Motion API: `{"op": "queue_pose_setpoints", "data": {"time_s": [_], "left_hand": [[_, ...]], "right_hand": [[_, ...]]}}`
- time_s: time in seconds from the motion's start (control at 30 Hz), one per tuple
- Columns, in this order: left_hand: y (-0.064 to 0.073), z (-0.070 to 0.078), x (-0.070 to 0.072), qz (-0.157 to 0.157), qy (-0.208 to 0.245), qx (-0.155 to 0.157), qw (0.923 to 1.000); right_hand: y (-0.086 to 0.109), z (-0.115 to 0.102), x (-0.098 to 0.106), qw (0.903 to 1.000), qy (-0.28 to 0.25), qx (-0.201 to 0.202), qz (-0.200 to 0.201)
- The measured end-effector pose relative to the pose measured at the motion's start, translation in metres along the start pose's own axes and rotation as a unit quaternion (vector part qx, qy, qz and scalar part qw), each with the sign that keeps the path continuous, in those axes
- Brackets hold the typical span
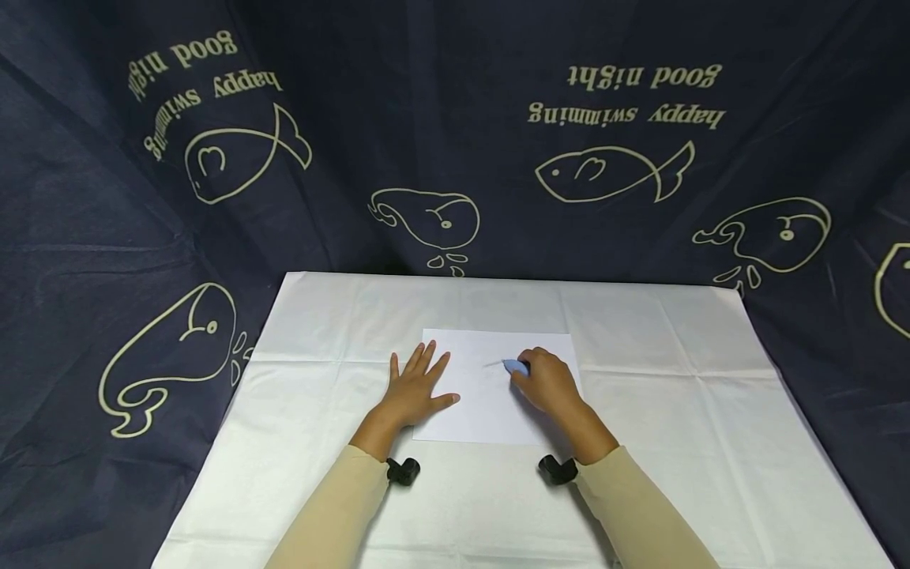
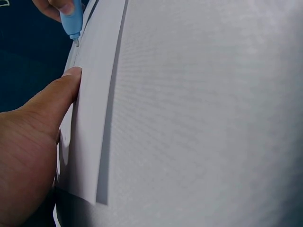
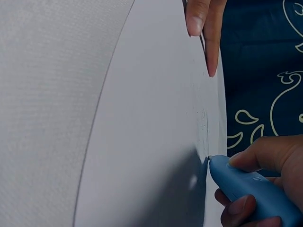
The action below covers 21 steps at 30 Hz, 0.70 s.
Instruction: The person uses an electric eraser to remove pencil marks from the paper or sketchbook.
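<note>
A sheet of white paper (image 1: 469, 419) lies on the white-covered table, with a short faint grey line (image 1: 492, 364) near its middle. My left hand (image 1: 412, 395) rests flat at the sheet's left edge, fingers spread; its thumb touches the paper in the left wrist view. My right hand (image 1: 549, 383) grips a light-blue electric eraser (image 3: 251, 189), its thumb on the upper side of the body. The tool's narrow tip (image 2: 76, 42) points down at the sheet by the grey line. Small dark marks and specks (image 3: 203, 125) show on the paper in the right wrist view.
A white cloth (image 1: 675, 442) with fold creases covers the table. Behind and beside it hangs a dark blue curtain (image 1: 498, 103) with fish and whale drawings. Each wrist wears a black camera (image 1: 404, 472).
</note>
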<state>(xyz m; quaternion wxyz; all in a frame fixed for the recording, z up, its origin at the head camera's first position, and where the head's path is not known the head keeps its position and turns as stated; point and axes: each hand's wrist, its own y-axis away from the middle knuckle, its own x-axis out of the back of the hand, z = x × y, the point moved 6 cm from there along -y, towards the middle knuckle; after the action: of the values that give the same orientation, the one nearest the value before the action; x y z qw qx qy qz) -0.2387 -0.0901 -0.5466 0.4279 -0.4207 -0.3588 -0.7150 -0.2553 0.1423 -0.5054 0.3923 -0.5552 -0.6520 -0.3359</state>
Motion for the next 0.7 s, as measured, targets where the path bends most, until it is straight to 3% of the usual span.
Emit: {"op": "queue_pose_setpoints", "data": {"time_s": [0.7], "left_hand": [[-0.0018, -0.0027, -0.004, -0.008, -0.009, 0.004, 0.9999]], "right_hand": [[-0.0013, 0.0003, -0.0034, 0.9999, 0.006, 0.013, 0.01]]}}
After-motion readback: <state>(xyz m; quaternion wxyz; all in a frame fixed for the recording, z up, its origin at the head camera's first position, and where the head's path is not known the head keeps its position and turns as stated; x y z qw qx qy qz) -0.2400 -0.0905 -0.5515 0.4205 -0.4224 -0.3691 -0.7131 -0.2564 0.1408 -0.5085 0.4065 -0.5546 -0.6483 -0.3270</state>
